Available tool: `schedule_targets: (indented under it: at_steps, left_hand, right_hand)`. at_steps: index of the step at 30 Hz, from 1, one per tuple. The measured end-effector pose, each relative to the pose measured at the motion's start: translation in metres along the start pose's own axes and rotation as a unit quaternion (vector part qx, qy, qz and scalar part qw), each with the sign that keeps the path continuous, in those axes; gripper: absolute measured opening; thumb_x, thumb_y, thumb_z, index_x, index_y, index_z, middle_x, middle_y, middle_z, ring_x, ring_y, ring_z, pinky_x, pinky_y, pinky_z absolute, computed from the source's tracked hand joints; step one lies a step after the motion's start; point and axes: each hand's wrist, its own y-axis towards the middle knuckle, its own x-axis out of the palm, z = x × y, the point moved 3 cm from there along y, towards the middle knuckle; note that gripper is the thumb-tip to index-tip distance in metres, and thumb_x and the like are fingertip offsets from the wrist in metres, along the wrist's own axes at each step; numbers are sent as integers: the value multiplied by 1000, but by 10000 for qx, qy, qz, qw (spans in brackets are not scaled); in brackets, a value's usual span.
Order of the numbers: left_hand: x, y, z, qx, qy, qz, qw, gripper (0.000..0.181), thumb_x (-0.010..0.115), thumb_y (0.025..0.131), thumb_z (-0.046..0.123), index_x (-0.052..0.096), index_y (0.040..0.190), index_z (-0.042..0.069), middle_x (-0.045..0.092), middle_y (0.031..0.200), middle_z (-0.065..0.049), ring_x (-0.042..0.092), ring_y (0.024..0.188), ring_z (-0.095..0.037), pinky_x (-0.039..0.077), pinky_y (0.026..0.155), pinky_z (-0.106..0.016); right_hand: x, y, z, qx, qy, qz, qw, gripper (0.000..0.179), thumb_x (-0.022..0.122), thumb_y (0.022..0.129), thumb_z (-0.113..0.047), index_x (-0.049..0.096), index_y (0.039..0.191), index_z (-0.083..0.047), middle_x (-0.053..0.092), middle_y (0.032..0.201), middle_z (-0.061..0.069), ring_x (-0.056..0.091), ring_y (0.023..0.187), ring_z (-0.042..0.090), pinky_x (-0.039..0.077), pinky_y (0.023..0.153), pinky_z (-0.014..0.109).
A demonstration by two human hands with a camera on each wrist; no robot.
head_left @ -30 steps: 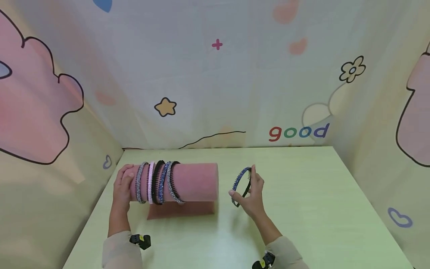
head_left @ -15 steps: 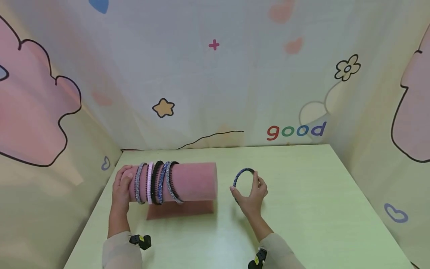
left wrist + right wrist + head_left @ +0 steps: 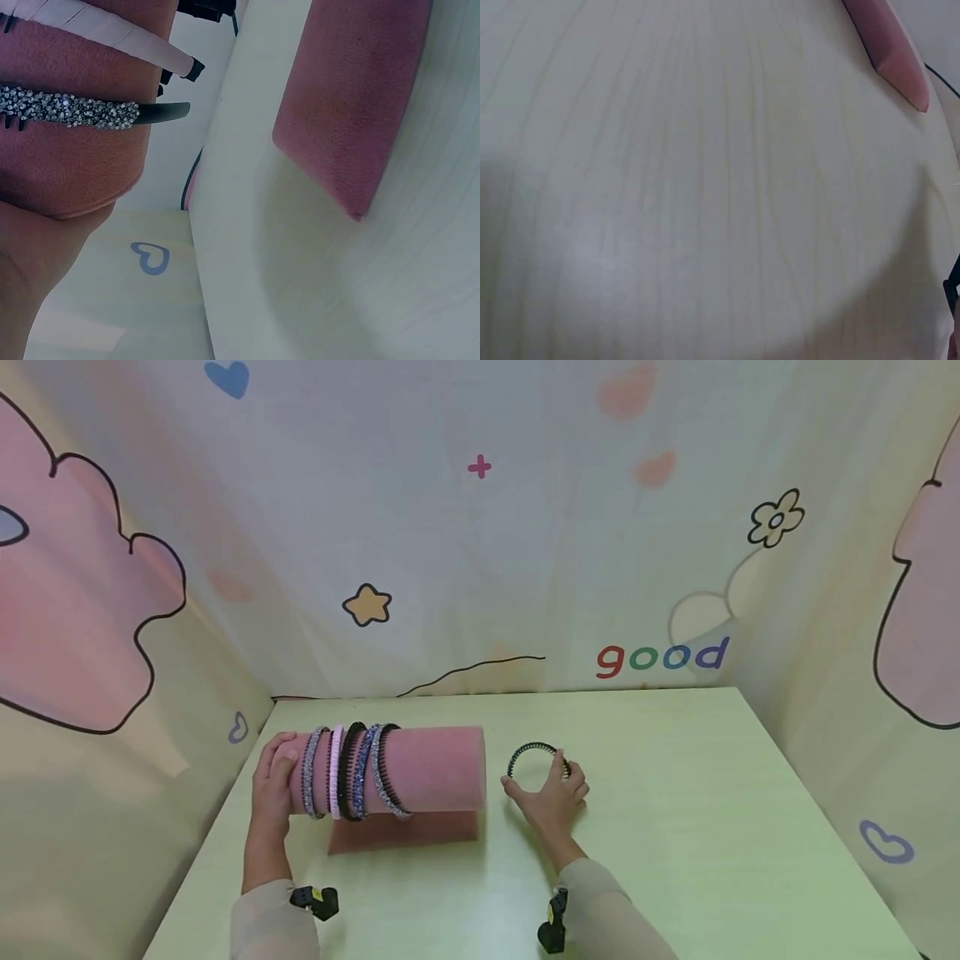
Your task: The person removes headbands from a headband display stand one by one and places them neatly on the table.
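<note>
A pink velvet roll stand (image 3: 442, 768) lies lengthwise, its left end gripped by my left hand (image 3: 272, 789). Several headbands circle the roll: a silver glitter one (image 3: 310, 777) nearest that hand, then a pale lilac one (image 3: 335, 777), a black one, a blue glitter one (image 3: 361, 777) and another silver one, slightly slanted. To the right of the roll, my right hand (image 3: 553, 810) holds a toothed headband (image 3: 534, 746) between thumb and fingers, its arc upward and apart from the stand. In the right wrist view that hand is almost wholly out of frame.
The stand's pink base (image 3: 405, 832) rests on a pale wood-grain table (image 3: 720, 827). Printed cloth walls (image 3: 480, 543) close in the back and both sides. Small black devices (image 3: 315, 902) sit at both wrists.
My right hand has turned the headband so its toothed inner side faces the head camera, and has moved slightly left. The left hand keeps its grip on the roll stand.
</note>
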Motion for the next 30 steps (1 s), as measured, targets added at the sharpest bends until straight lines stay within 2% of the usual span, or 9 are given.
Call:
schedule_targets:
  at_steps: [4, 10, 16, 21, 27, 30]
  left_hand:
    - [-2, 4, -5, 29, -68, 1, 10000, 31, 42, 89, 18, 43, 118, 8, 44, 111, 0, 40, 90, -18, 30, 73, -31]
    - [-5, 7, -15, -44, -66, -33, 10000, 31, 43, 89, 22, 45, 118, 12, 44, 111, 1, 41, 90, -18, 31, 72, -32]
    - [-6, 8, -15, 27, -18, 17, 10000, 31, 46, 88, 24, 47, 117, 14, 45, 112, 1, 42, 91, -19, 33, 72, -31]
    - [-6, 8, -14, 49, -45, 23, 10000, 31, 47, 87, 25, 47, 117, 14, 46, 112, 0, 43, 90, -19, 34, 70, -31]
    - [-6, 7, -15, -20, -28, 59, 10000, 31, 46, 88, 23, 47, 117, 13, 46, 112, 1, 43, 90, -19, 34, 70, -31]
    - [-7, 8, -14, 4, -27, 58, 10000, 30, 45, 88, 20, 47, 117, 12, 46, 111, 1, 43, 90, -19, 34, 70, -31]
  right_hand:
    - [5, 4, -2, -77, -240, -140, 9996, 117, 56, 46, -77, 21, 136, -11, 22, 124, 19, 21, 109, 35, 24, 77, 50]
    - [12, 6, 4, 13, -778, -236, 9967, 121, 56, 44, -78, 23, 134, -4, 25, 122, 21, 23, 106, 36, 25, 74, 49]
    - [17, 6, 11, 139, -1018, -245, 9944, 123, 51, 44, -80, 20, 133, 0, 26, 120, 21, 25, 103, 37, 23, 74, 50]
    - [18, 7, 15, 206, -1027, -182, 9943, 121, 54, 46, -78, 21, 131, 1, 26, 119, 22, 25, 101, 37, 22, 73, 51]
    - [19, 8, 16, 181, -1430, -408, 9887, 123, 53, 46, -78, 17, 132, 3, 23, 121, 24, 25, 101, 38, 24, 72, 50]
    - [19, 8, 14, 142, -1469, -458, 9880, 124, 51, 47, -79, 16, 132, 3, 21, 123, 25, 24, 103, 39, 23, 73, 51]
